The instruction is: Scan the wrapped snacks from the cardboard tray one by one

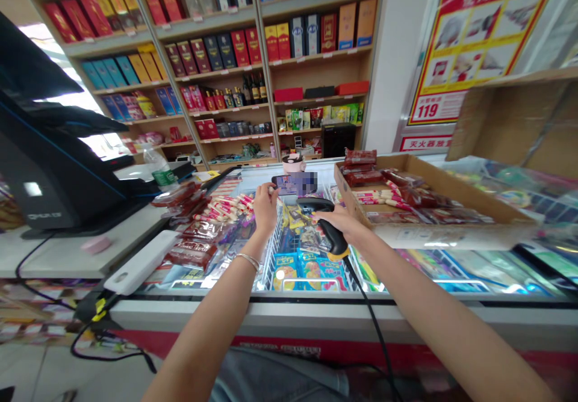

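Reaching out past the near edge of a pale-rimmed, glass-topped chest freezer (307, 313). Right grip (339, 221): fingers closed round the handle of a black-and-yellow handheld scanner (332, 238), held over the freezer's middle; its thin black cable (374, 324) runs down across the near edge. Left grip (265, 206): fingers and thumb drawn together at the left end of a dark, flat, phone-like device (286, 184), towards the far edge. Cannot tell whether they pinch the device or something small and pale beside it. Behind the device, by the far edge, a pale pink mug (293, 164). Left of the left grip, a heap of red-and-cream wrapped sticks (226, 208); glossy brown packets (192, 253) lie nearer the left edge. Below the scanner, a white wire basket (270, 263) with bright blue printed packets (316, 268) at its near end. Beside the right grip, an open brown cardboard tray (433, 233) stretches towards the right edge, holding similar packets and sticks. Off the left edge, a white desk (49, 257) bears a black terminal (76, 179).
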Available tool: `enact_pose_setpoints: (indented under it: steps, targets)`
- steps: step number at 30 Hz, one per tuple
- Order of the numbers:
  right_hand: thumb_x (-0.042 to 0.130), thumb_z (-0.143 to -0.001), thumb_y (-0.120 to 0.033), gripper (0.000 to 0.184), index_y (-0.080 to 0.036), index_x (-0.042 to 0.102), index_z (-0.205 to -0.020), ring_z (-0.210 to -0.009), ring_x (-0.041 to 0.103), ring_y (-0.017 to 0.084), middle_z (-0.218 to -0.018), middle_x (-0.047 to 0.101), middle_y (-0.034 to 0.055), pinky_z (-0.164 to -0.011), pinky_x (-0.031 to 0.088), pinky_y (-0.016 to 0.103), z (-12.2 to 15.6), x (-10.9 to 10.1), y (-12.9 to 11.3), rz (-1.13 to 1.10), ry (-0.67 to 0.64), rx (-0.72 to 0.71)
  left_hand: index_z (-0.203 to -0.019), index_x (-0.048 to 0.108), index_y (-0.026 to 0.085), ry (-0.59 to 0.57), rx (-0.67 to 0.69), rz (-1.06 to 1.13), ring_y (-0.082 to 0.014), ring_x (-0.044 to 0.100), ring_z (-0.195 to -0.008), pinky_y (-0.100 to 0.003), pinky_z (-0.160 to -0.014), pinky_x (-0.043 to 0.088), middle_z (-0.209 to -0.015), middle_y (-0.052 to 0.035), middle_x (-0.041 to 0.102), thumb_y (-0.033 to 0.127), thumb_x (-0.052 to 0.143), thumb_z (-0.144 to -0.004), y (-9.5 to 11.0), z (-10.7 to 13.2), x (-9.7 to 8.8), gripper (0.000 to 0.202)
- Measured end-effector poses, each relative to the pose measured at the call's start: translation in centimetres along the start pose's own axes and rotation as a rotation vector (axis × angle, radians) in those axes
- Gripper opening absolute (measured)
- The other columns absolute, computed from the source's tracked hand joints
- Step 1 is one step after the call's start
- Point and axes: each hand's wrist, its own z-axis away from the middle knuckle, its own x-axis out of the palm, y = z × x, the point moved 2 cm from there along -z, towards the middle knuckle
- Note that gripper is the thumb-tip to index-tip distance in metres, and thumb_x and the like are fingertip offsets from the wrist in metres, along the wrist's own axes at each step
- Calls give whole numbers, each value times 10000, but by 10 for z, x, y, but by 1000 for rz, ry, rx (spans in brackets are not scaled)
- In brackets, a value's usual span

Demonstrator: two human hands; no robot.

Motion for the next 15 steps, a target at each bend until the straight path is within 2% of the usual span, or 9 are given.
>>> enact_pose_setpoints:
  steps: [15]
  targets:
    - [636,-685,-111,97,-117,559,-745,-410,537,111,-550,588,26,-378,420,196,-1,-1,1,12,-8,-2,-926,568,194,18,23,-28,-165,527,-751,-276,-713,390,-875,-48,567,325,494,-875,1,0,-1,159]
